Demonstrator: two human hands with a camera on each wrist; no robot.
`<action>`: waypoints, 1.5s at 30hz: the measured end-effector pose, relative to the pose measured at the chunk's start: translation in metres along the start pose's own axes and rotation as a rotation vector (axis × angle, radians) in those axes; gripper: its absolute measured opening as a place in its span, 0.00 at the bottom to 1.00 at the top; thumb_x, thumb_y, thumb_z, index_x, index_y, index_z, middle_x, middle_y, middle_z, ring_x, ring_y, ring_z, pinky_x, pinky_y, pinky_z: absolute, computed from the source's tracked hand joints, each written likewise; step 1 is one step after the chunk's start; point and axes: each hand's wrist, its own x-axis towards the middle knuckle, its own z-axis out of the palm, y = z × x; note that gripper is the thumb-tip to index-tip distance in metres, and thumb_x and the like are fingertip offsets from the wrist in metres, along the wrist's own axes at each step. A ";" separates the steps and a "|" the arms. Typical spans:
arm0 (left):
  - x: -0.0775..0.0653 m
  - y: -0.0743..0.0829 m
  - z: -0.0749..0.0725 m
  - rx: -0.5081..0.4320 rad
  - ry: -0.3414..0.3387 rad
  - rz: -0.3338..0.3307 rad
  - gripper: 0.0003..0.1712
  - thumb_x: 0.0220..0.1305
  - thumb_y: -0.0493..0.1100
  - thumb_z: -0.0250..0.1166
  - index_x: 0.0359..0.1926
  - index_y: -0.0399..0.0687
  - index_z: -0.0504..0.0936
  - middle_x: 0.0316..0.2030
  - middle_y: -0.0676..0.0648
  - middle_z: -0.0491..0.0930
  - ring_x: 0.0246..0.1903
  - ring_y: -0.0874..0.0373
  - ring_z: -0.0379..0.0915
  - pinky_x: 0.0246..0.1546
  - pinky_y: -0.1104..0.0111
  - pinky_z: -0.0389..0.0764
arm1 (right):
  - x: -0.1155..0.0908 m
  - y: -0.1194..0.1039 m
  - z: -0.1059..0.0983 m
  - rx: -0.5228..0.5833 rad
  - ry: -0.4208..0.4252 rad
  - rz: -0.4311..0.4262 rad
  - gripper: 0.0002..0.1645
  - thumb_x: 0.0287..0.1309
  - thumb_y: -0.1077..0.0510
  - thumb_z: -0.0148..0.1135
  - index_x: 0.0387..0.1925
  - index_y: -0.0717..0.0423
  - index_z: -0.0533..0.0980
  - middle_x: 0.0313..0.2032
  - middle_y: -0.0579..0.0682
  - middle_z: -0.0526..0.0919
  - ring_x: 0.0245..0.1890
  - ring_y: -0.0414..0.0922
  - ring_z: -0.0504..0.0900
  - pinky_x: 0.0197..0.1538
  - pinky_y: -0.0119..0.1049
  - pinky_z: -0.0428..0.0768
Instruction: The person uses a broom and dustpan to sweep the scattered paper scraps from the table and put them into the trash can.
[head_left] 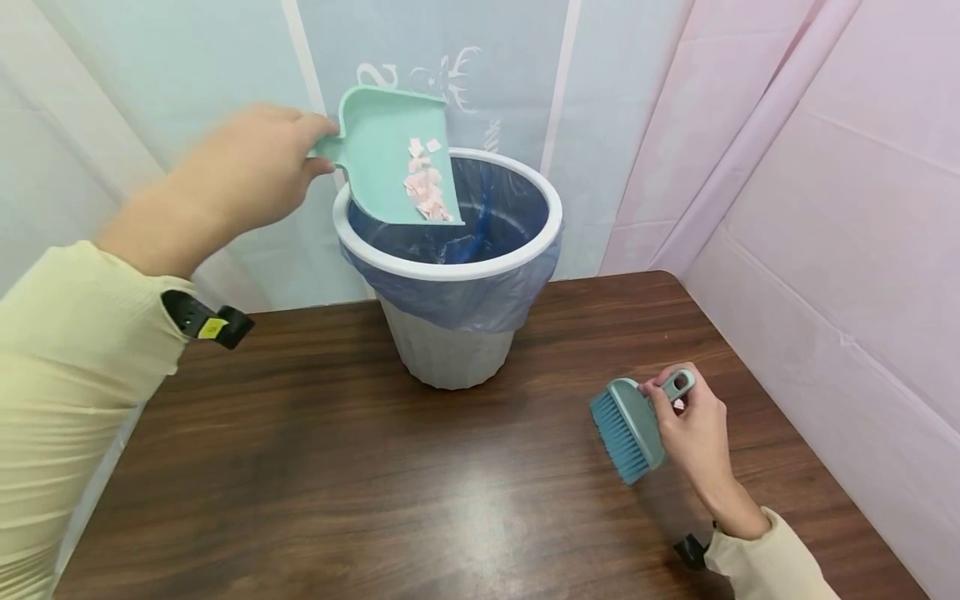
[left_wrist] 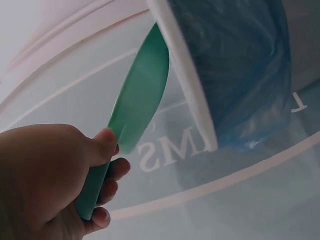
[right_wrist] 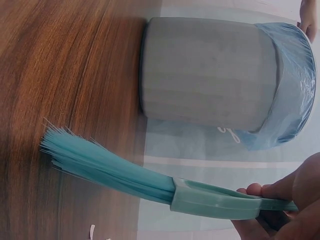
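Observation:
My left hand (head_left: 262,162) grips the handle of a mint-green dustpan (head_left: 378,158), raised over the left side of the trash can's opening. Pale pink and white paper scraps (head_left: 426,187) lie on the pan near its front edge. The trash can (head_left: 453,350) stands upright on the table, lined with a bluish plastic bag (head_left: 480,300) folded over its white rim. At the right, my right hand (head_left: 697,425) holds a small teal hand brush (head_left: 630,429) by its handle, bristles towards the can. In the left wrist view the dustpan (left_wrist: 142,90) is seen edge-on beside the rim.
The dark wooden table (head_left: 360,483) ends at a printed pale-blue curtain (head_left: 225,67) behind the can and a pinkish curtain (head_left: 840,250) on the right. A few paper bits (right_wrist: 92,232) show at the lower edge of the right wrist view.

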 end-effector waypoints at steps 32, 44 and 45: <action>0.002 0.009 0.017 0.129 0.463 0.318 0.18 0.57 0.31 0.64 0.50 0.37 0.75 0.34 0.36 0.73 0.33 0.40 0.62 0.31 0.51 0.66 | -0.001 0.002 -0.001 0.003 -0.020 -0.026 0.05 0.59 0.67 0.59 0.35 0.61 0.71 0.32 0.49 0.83 0.33 0.26 0.80 0.32 0.16 0.75; -0.006 0.009 0.004 0.027 0.295 0.162 0.20 0.67 0.35 0.56 0.57 0.29 0.69 0.40 0.30 0.73 0.42 0.35 0.64 0.47 0.50 0.66 | 0.000 0.001 0.000 -0.009 -0.011 -0.031 0.07 0.56 0.68 0.61 0.34 0.59 0.71 0.32 0.48 0.84 0.32 0.26 0.79 0.31 0.15 0.74; -0.007 0.009 0.002 0.010 0.274 0.143 0.20 0.67 0.36 0.55 0.57 0.29 0.69 0.42 0.30 0.73 0.43 0.35 0.63 0.48 0.50 0.66 | 0.000 0.001 0.000 -0.009 -0.010 -0.030 0.07 0.57 0.69 0.61 0.34 0.59 0.71 0.32 0.49 0.84 0.32 0.26 0.79 0.31 0.15 0.74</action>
